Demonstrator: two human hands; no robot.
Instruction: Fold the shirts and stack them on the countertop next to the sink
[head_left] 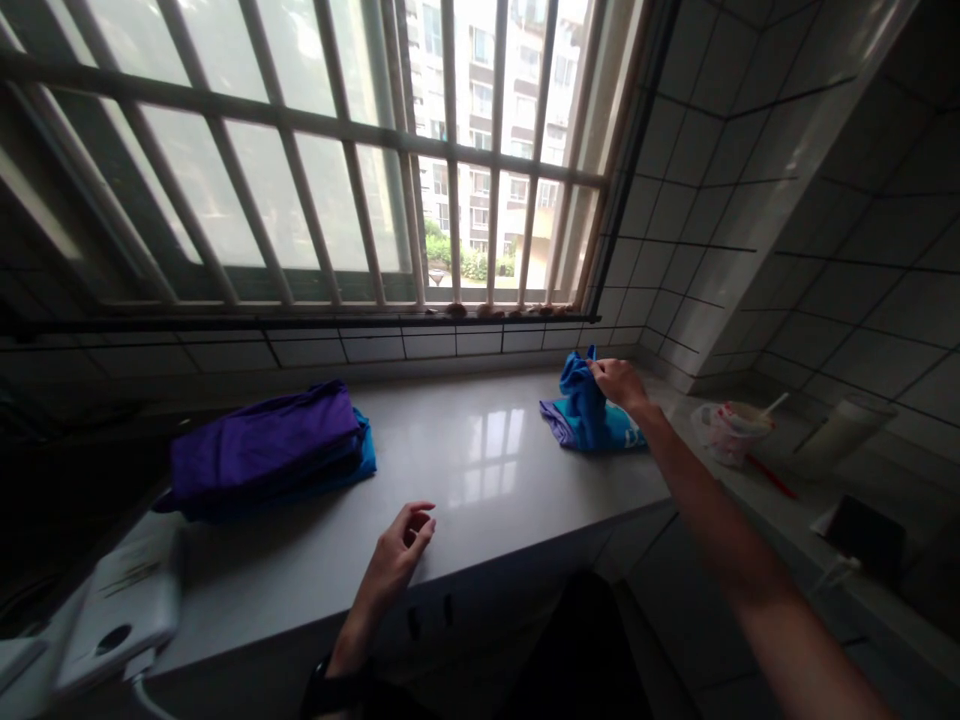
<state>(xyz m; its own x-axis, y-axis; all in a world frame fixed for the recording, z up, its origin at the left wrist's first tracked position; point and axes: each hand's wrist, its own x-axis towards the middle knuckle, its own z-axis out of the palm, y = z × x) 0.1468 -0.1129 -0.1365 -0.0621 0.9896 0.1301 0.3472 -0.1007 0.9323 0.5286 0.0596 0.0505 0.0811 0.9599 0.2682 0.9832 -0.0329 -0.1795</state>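
My right hand (619,383) reaches far across the white countertop (480,450) and pinches a bunched blue cloth (585,405), lifting its top off a small pile with a purple piece (553,420) underneath. My left hand (401,550) hovers near the counter's front edge, fingers loosely curled and apart, holding nothing. A folded stack with a purple cloth (262,440) over blue ones (365,452) lies at the left of the counter.
A barred window (300,150) runs along the back, tiled wall on the right. A white device (120,600) with a cable sits at the front left. A cup with a straw (727,428), a red stick and a dark object (870,535) lie on the right ledge.
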